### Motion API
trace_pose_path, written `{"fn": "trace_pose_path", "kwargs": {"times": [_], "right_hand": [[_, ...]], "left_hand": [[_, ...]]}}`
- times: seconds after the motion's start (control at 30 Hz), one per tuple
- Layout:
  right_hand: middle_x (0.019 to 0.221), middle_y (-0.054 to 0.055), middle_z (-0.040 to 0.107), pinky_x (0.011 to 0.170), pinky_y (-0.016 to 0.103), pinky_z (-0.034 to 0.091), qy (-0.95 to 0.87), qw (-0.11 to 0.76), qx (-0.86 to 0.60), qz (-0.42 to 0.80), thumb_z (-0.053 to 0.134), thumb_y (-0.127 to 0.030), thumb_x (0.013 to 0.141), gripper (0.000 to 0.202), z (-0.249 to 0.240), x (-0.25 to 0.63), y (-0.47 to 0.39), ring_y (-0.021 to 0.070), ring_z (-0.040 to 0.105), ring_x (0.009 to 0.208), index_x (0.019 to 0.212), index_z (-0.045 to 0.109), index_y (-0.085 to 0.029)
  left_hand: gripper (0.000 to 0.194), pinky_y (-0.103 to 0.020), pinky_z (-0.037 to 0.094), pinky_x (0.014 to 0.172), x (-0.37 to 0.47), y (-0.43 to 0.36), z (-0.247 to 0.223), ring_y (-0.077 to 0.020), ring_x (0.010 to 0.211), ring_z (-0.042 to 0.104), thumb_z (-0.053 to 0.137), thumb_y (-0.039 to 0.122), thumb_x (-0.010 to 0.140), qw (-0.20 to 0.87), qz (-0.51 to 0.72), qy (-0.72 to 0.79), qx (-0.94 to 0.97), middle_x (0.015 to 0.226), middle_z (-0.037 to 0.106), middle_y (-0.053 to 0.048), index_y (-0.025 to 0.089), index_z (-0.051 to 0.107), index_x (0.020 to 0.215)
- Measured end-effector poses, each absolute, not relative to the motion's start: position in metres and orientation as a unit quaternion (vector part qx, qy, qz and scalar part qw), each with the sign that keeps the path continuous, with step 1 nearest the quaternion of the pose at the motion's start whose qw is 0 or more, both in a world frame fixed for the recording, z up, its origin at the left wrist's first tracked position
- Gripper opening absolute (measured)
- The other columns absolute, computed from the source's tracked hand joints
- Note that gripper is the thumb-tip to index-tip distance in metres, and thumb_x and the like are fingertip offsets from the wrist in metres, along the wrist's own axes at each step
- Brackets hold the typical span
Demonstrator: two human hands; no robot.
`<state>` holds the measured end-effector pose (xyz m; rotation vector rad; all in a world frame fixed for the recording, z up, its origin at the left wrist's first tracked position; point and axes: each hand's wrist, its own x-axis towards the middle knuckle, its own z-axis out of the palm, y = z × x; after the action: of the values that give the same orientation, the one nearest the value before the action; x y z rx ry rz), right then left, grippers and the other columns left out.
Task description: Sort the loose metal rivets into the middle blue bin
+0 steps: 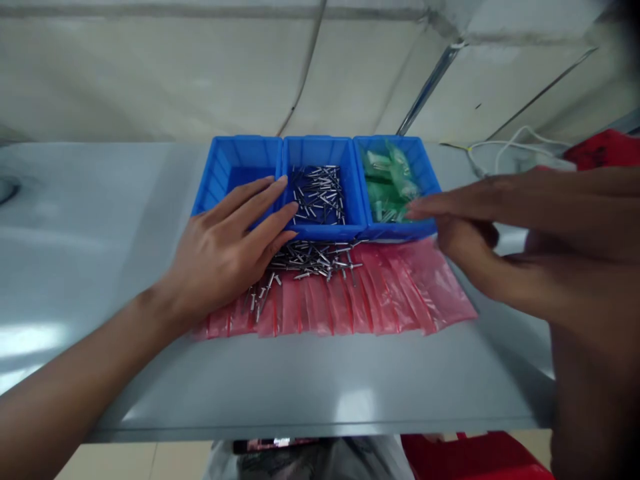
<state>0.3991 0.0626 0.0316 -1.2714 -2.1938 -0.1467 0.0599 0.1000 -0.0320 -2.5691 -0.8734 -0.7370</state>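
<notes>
My left hand lies over the front edges of the left and middle blue bins, its fingers stretched out and nothing held. Its fingertips reach the shiny blind rivets in the middle bin. More loose rivets lie just in front, on a row of overlapping pink plastic bags. My right hand, slightly blurred, is at the right bin, thumb and index finger close together in a pinch. Whatever may be between them is hidden. Green plastic bags with small parts sit in that bin.
The left blue bin shows its bare floor. Behind the grey table stands a pale wall with a cable. White cords and a red thing are at the back right. Below the front edge is a red object.
</notes>
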Motion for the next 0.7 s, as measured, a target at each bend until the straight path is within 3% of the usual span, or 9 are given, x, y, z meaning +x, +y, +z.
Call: {"fn": "trace_pose_path", "kwargs": {"times": [0.1, 0.17, 0.3, 0.37, 0.5, 0.6, 0.7], "right_hand": [[0.092, -0.002, 0.089, 0.057, 0.035, 0.049, -0.9, 0.232, -0.329, -0.167, 0.076, -0.026, 0.1, 0.015, 0.032, 0.396, 0.06, 0.0167, 0.074, 0.064, 0.111, 0.086, -0.031], [0.084, -0.002, 0.086, 0.05, 0.036, 0.042, -0.911, 0.178, -0.299, -0.221, 0.063, -0.019, 0.107, 0.025, 0.027, 0.382, 0.059, 0.0163, 0.069, 0.057, 0.096, 0.085, -0.027], [0.102, 0.002, 0.088, 0.069, 0.035, 0.056, -0.937, 0.07, -0.255, -0.227, 0.049, 0.002, 0.1, 0.043, 0.014, 0.355, 0.058, 0.0181, 0.076, 0.073, 0.101, 0.085, -0.022], [0.108, 0.007, 0.088, 0.071, 0.036, 0.055, -0.944, 0.042, -0.247, -0.217, 0.05, 0.005, 0.097, 0.042, 0.007, 0.351, 0.059, 0.0194, 0.076, 0.076, 0.105, 0.084, -0.019], [0.106, 0.007, 0.087, 0.063, 0.036, 0.048, -0.945, 0.082, -0.242, -0.203, 0.05, 0.0, 0.104, 0.037, 0.002, 0.354, 0.061, 0.0191, 0.076, 0.074, 0.105, 0.082, -0.018], [0.102, 0.004, 0.088, 0.058, 0.038, 0.042, -0.933, 0.139, -0.265, -0.202, 0.058, -0.011, 0.11, 0.025, 0.005, 0.36, 0.061, 0.0185, 0.077, 0.074, 0.103, 0.082, -0.019], [0.102, 0.001, 0.089, 0.057, 0.039, 0.043, -0.93, 0.138, -0.277, -0.197, 0.06, -0.019, 0.113, 0.022, 0.007, 0.367, 0.062, 0.0206, 0.08, 0.079, 0.107, 0.081, -0.021]], "left_hand": [[0.038, -0.053, 0.072, 0.117, 0.06, 0.1, -0.033, -0.036, 0.145, 0.072, 0.073, 0.018, 0.107, 0.176, -0.257, -0.285, -0.906, 0.154, 0.072, -0.019, 0.014, 0.067, 0.144], [0.035, -0.052, 0.072, 0.118, 0.059, 0.1, -0.032, -0.0348, 0.145, 0.072, 0.074, 0.016, 0.107, 0.175, -0.264, -0.278, -0.907, 0.153, 0.073, -0.018, 0.015, 0.069, 0.141], [0.03, -0.05, 0.072, 0.119, 0.058, 0.1, -0.032, -0.0331, 0.144, 0.073, 0.076, 0.016, 0.105, 0.161, -0.282, -0.28, -0.904, 0.152, 0.073, -0.017, 0.017, 0.072, 0.135], [0.029, -0.048, 0.071, 0.12, 0.057, 0.099, -0.032, -0.0314, 0.144, 0.073, 0.076, 0.016, 0.106, 0.153, -0.283, -0.286, -0.902, 0.153, 0.073, -0.016, 0.02, 0.072, 0.134], [0.028, -0.048, 0.07, 0.122, 0.057, 0.099, -0.033, -0.0291, 0.145, 0.073, 0.072, 0.019, 0.108, 0.135, -0.284, -0.294, -0.902, 0.154, 0.073, -0.013, 0.026, 0.071, 0.135], [0.026, -0.048, 0.071, 0.121, 0.056, 0.101, -0.034, -0.0313, 0.142, 0.074, 0.074, 0.02, 0.108, 0.136, -0.288, -0.286, -0.904, 0.152, 0.074, -0.013, 0.024, 0.073, 0.133], [0.027, -0.047, 0.071, 0.12, 0.056, 0.101, -0.034, -0.0323, 0.141, 0.075, 0.075, 0.02, 0.106, 0.14, -0.289, -0.279, -0.905, 0.151, 0.075, -0.013, 0.022, 0.074, 0.133]]}}
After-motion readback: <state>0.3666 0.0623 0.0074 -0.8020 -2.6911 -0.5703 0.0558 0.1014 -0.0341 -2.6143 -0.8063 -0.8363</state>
